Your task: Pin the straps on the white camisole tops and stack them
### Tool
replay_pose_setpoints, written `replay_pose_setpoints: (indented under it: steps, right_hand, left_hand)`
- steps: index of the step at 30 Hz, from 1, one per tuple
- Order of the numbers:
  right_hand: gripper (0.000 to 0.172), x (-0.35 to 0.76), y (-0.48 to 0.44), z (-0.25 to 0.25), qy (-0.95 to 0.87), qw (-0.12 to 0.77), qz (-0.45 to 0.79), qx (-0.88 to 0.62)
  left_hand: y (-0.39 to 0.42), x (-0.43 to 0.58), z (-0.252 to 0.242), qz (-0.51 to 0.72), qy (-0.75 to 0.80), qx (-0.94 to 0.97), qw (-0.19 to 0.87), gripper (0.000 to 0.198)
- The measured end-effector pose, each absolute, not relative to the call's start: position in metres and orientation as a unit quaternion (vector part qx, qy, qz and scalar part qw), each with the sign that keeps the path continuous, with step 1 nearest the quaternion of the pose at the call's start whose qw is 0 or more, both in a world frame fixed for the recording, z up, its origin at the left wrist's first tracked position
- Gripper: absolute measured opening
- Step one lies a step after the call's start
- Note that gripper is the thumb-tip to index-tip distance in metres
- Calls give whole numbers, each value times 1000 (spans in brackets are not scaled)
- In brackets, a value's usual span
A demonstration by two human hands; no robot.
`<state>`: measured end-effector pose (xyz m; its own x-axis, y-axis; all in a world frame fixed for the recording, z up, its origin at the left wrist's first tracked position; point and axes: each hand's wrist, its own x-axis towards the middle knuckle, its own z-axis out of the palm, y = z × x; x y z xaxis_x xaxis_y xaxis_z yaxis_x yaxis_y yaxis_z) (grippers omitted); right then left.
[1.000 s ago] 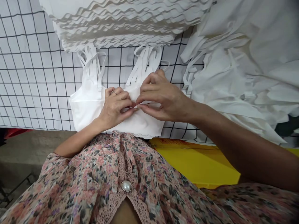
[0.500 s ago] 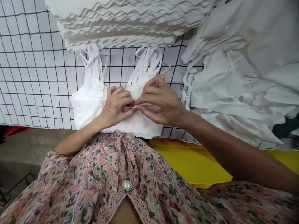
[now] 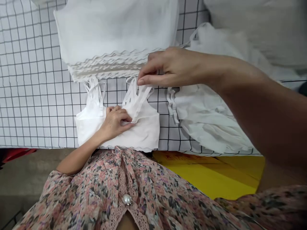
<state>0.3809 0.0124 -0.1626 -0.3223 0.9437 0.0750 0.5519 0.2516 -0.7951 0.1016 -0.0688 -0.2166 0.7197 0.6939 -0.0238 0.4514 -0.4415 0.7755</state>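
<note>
A small white strappy top [image 3: 146, 131] lies flat on the checked tablecloth [image 3: 31, 95] just in front of me. My left hand [image 3: 115, 121], with a ring on one finger, rests on the middle of the top, fingers curled and pinching the fabric near its upper edge. My right hand [image 3: 168, 68] is raised above the top, its thumb and fingers pinched together on one of the top's white straps [image 3: 141, 95], which it draws up and away.
A tall stack of folded white garments with wavy lace edges [image 3: 112, 41] sits beyond the top. A loose heap of white tops [image 3: 211, 118] lies to the right. A yellow surface [image 3: 211, 175] shows below the table edge.
My right hand has left the middle of the top and risen up and away, pulling a strap with it. The view has tilted, and the left hand stays on the top.
</note>
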Motion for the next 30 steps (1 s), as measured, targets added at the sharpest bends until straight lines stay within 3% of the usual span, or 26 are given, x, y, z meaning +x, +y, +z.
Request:
replay_pose_setpoints:
  steps: [3,8,16,19,23,27,30]
  right_hand:
    - [32,380,35,-166,-789,196,362,-456]
    - [25,374,42,-166,-802,208,327,-454]
    - [11,379,32,-174,-851,138,229,-451]
    - [23,371,-3,-175,-841,202,160,-477]
    - [57,317,-100,-184,-812,248,78,-523]
    - [85,264,-181,-220,-834,184,78,-515]
    - [96,274,-204,-245,-813,105,106,-563]
  left_hand:
    - [-68,102,-220,159,348,836,394,24]
    - [-69,102,-225,164,361,836,380,24]
    - [-67,107,-225,108,391,842,356,17]
    - [-76,97,-221,183,380,867,264,32]
    - [-110,67,-219,301,299,898,114,55]
    - [-137,45,-236,203,291,926,127,76]
    - [-137,28,-251,135,339,914,180,91]
